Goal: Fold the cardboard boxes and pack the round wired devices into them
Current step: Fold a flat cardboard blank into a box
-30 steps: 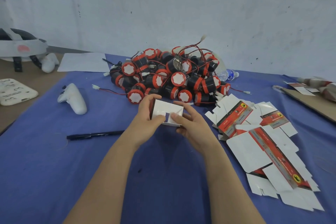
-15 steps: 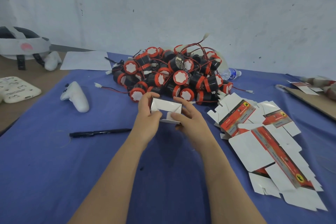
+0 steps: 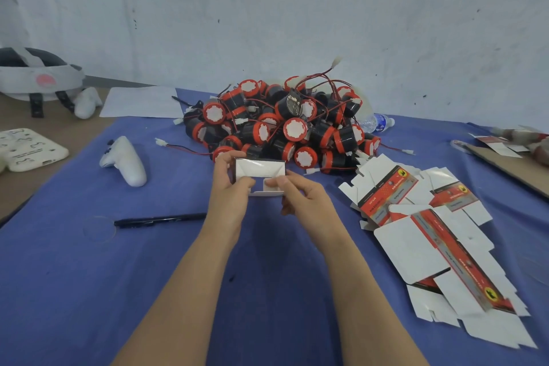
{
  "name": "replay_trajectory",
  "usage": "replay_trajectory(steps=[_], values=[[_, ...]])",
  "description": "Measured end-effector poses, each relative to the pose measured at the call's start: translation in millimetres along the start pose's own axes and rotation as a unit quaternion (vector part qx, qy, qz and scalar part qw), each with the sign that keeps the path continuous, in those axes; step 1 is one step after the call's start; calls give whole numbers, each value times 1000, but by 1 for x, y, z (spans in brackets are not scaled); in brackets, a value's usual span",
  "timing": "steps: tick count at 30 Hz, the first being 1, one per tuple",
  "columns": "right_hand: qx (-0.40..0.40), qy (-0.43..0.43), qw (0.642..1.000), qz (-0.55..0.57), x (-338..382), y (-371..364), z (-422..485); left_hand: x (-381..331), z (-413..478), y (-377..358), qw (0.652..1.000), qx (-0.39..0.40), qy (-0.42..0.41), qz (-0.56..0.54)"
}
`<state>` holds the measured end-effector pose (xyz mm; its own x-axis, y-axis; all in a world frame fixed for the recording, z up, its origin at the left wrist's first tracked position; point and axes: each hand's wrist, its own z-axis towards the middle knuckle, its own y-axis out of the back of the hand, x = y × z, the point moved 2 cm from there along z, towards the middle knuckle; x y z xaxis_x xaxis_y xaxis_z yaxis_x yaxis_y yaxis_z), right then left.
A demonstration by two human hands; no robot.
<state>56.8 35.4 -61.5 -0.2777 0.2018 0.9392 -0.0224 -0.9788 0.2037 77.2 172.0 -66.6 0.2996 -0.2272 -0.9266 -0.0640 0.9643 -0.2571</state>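
Cardboard box [image 3: 260, 168], crosswise, flaps facing viewer, pinched by left hand [image 3: 230, 199] and right hand [image 3: 306, 202]

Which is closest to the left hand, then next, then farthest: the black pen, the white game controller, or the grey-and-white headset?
1. Black pen, just left of the left hand.
2. White plastic controller, farther left on the blue cloth.
3. Grey-and-white headset, far back-left corner.

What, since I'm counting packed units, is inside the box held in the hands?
The box, gripped by the left hand and right hand, shows only white folded flaps toward the camera. No device or wire shows in it; whatever lies behind the flaps is hidden.
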Motion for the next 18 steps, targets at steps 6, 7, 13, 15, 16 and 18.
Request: replay_trajectory(steps=[6, 7, 13, 15, 16, 18], values=[[-34, -65, 995, 61, -8, 5, 2, -5, -3, -4, 993, 48, -41, 101], [-26, -87, 993, 75, -11, 5, 2, -6, -4, -6, 989, 69, -49, 120], [-45, -133, 987, 77, -17, 10, 2, -6, -10, -13, 962, 167, -63, 205], [-53, -142, 984, 97, -17, 14, 2, -4, -13, -14, 956, 198, -56, 207], [-49, -147, 982, 108, -17, 15, 2, -3, -14, -14, 954, 212, -52, 208], [-42, -157, 978, 132, -17, 17, 1, -1, -14, -13, 946, 236, -45, 219]])
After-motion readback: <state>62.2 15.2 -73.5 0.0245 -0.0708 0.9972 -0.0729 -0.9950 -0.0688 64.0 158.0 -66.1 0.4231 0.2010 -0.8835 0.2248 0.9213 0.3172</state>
